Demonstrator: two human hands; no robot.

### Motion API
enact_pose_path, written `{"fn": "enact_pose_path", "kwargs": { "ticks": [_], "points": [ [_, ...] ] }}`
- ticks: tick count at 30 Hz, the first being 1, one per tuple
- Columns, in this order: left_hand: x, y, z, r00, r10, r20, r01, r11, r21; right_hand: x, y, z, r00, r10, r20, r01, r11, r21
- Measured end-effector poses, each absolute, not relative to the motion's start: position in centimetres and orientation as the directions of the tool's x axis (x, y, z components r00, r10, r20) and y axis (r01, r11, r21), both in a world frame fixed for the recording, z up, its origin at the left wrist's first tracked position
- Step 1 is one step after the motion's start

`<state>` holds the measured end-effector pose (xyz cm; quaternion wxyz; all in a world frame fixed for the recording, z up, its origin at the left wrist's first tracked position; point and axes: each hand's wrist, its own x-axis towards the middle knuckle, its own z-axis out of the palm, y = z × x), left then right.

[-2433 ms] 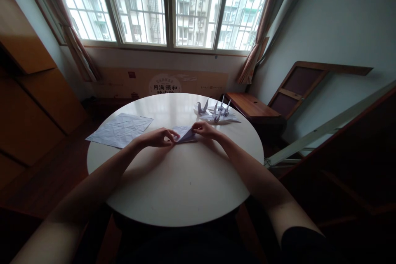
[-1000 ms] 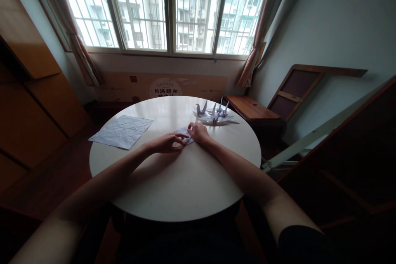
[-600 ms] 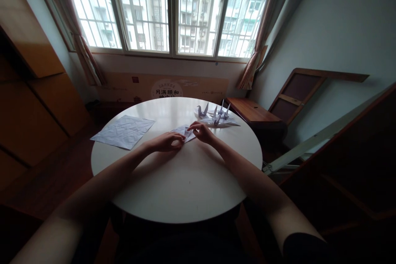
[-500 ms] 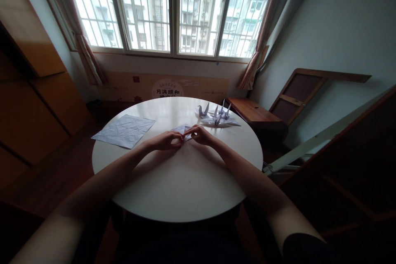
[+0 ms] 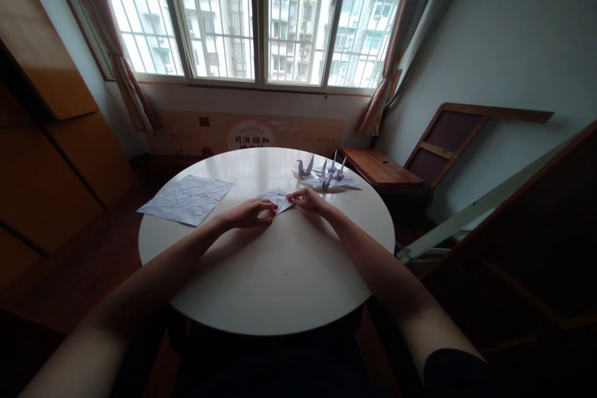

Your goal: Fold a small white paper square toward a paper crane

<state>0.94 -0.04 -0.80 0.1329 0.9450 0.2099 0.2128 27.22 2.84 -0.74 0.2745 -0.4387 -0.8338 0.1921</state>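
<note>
Daylight from a wide barred window [image 5: 254,15] falls on a round white tabletop [image 5: 280,273], where a small folded paper [image 5: 276,198] lies flat just beyond the middle. The left hand [image 5: 247,214] is curled, its fingertips pressed together on the paper's near left edge. The right hand [image 5: 310,201] is seen pinching the paper's right corner between thumb and forefinger. Compared with half a second ago, the hands have been drawn slightly apart, and more of the pale sheet is exposed between them; a second ago the right hand was laid flat over it. By that, a crease is judged to have been pressed and a flap to be under adjustment.

A creased open sheet [image 5: 187,198] is spread to the left, reaching close to the tabletop's rim. Finished paper cranes [image 5: 326,175] are grouped just behind the right hand, near enough to be brushed. Broad bare surface is left on the near side, between the forearms. A wooden bench [image 5: 380,168] is set beyond the right rim.
</note>
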Motion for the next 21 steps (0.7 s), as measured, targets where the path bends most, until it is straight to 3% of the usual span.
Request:
{"fn": "enact_pose_path", "kwargs": {
  "ticks": [10, 15, 21],
  "points": [
    [0.9, -0.2, -0.4, 0.83, 0.452, 0.325, 0.368, -0.884, 0.289, 26.3, 1.3, -0.5, -0.569, 0.76, 0.314, 0.718, 0.645, -0.262],
    [0.7, -0.2, 0.0, 0.833, 0.465, 0.301, 0.394, -0.879, 0.268, 25.8, 0.5, 0.3, -0.632, 0.706, 0.318, 0.661, 0.706, -0.254],
    [0.0, -0.1, 0.9, 0.802, 0.525, 0.285, 0.5, -0.851, 0.16, 25.5, -0.1, 0.9, -0.615, 0.74, 0.272, 0.705, 0.671, -0.231]
  ]
}}
